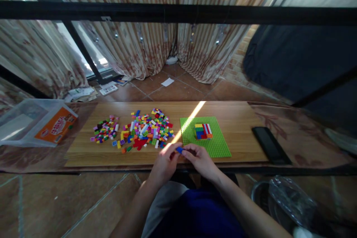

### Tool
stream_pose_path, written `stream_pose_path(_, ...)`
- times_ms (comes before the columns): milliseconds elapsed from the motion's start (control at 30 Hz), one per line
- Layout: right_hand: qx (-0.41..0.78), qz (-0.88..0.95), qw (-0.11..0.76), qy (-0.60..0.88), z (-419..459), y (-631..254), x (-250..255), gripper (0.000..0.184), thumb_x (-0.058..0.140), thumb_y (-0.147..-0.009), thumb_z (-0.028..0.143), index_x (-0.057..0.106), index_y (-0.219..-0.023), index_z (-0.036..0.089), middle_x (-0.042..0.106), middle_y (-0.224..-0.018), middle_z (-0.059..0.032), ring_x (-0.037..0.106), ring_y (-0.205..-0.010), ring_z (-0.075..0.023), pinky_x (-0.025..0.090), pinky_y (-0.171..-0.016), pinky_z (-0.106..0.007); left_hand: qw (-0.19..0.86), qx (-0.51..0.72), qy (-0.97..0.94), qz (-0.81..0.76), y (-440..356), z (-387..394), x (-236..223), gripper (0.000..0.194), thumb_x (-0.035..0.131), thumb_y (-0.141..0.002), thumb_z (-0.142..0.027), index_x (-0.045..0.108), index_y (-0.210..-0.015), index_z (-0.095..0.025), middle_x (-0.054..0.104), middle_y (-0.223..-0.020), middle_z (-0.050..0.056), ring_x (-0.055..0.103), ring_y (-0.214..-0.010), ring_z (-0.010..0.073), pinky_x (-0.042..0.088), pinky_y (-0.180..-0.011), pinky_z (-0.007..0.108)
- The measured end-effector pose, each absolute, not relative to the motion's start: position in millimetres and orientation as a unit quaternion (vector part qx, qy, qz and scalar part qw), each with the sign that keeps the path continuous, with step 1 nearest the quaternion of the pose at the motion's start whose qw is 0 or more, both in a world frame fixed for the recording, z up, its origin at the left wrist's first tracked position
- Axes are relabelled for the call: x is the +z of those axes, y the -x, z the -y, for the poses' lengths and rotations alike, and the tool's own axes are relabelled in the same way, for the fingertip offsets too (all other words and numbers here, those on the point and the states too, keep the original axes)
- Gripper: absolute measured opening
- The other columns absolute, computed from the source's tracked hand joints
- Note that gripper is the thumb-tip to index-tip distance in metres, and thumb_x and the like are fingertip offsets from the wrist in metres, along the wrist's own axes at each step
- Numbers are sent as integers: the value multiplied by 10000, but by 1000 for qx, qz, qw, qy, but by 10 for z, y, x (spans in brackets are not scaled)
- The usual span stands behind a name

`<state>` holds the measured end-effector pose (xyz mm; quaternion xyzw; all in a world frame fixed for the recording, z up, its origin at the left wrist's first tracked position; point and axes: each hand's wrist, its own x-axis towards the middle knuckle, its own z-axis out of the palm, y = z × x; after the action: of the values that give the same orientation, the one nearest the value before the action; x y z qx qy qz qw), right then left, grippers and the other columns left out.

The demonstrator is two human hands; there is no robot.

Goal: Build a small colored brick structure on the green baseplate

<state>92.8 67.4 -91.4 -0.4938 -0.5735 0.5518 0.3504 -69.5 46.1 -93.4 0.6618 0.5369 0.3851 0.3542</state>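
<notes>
Between the fingertips of both hands is a small blue toy brick [179, 150], held over the table's near edge. My left hand [166, 160] pinches its left side, and my right hand [199, 157] grips it from the right. Just beyond my right hand lies a green baseplate [219, 143]. On it stands a block of built-up bricks [203, 131] in yellow, green, blue, red and white. Left of my hands spreads a large pile of loose coloured bricks [147, 130]. My fingers cover part of the blue brick.
A smaller brick pile [106, 129] lies farther left on the wooden board [83, 152]. At the far left is a clear plastic box [28, 134] with an orange label. A black phone-like slab [270, 145] rests at the right. A dark bar [178, 14] crosses behind the table.
</notes>
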Motion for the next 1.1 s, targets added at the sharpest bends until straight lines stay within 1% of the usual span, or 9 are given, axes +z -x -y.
stream_pose_path(100, 574, 530, 364, 508, -640, -1089, -920, 257, 630, -781, 419, 653, -773, 163, 565, -622, 24, 457, -560, -103, 341, -527, -241, 321, 347, -714, -516, 574, -529, -942, 276, 528, -875, -203, 625, -1133, -221, 686, -986, 31, 622, -817, 137, 506, -770, 270)
stream_pose_path(200, 587, 480, 387, 525, -644, -1218, -938, 308, 666, -740, 468, 655, -768, 161, 549, -581, 34, 434, -522, -95, 316, -494, -236, 276, 312, -758, -502, 450, -610, -938, 246, 537, -882, -232, 624, -1111, -205, 685, -995, 39, 624, -824, 147, 507, -782, 286)
stream_pose_path(267, 582, 450, 415, 535, -669, -1280, -937, 339, 703, -691, 494, 655, -755, 164, 566, -584, 29, 455, -524, -100, 338, -500, -239, 240, 298, -782, -493, 361, -676, -927, 223, 528, -892, -244, 628, -1085, -196, 681, -1003, 46, 624, -857, 159, 504, -792, 295)
stream_pose_path(367, 563, 402, 468, 550, -721, -1367, -909, 383, 753, -619, 507, 660, -774, 170, 634, -667, -4, 531, -581, -124, 412, -552, -256, 189, 286, -803, -488, 226, -796, -928, 199, 509, -911, -286, 639, -1023, -186, 673, -953, 49, 620, -879, 174, 501, -791, 306)
stream_pose_path(433, 549, 380, 492, 559, -751, -1438, -883, 406, 759, -607, 516, 665, -799, 171, 660, -706, -23, 567, -621, -141, 442, -579, -264, 162, 290, -807, -489, 142, -882, -951, 209, 501, -917, -308, 641, -1011, -185, 664, -933, 50, 614, -893, 180, 496, -803, 312)
stream_pose_path(533, 533, 373, 501, 571, -779, -1563, -862, 416, 749, -613, 531, 669, -795, 165, 656, -663, -24, 559, -593, -135, 446, -564, -260, 136, 300, -801, -499, 33, -1002, -1006, 219, 524, -908, -315, 643, -1041, -188, 654, -930, 49, 603, -905, 183, 486, -818, 318)
stream_pose_path(833, 508, 385, 503, 584, -837, -1802, -899, 387, 717, -644, 516, 656, -796, 166, 653, -664, -27, 546, -569, -132, 450, -550, -264, 137, 284, -802, -507, -93, -1181, -1059, 216, 606, -857, -319, 659, -1033, -206, 632, -934, 38, 582, -904, 186, 465, -818, 322)
stream_pose_path(1000, 482, 418, 501, 585, -938, -1829, -938, 345, 681, -684, 484, 658, -796, 158, 638, -634, -21, 517, -536, -122, 423, -522, -254, 152, 289, -794, -513, -89, -1211, -1040, 240, 640, -828, -300, 636, -1046, -200, 631, -975, 47, 585, -928, 199, 470, -839, 338)
stream_pose_path(1100, 443, 453, 494, 595, -1031, -1842, -988, 312, 651, -719, 449, 668, -816, 154, 654, -671, -31, 545, -578, -138, 431, -561, -267, 157, 294, -791, -513, -89, -1209, -1037, 246, 659, -809, -273, 634, -1041, -194, 634, -975, 50, 585, -946, 207, 473, -854, 346)
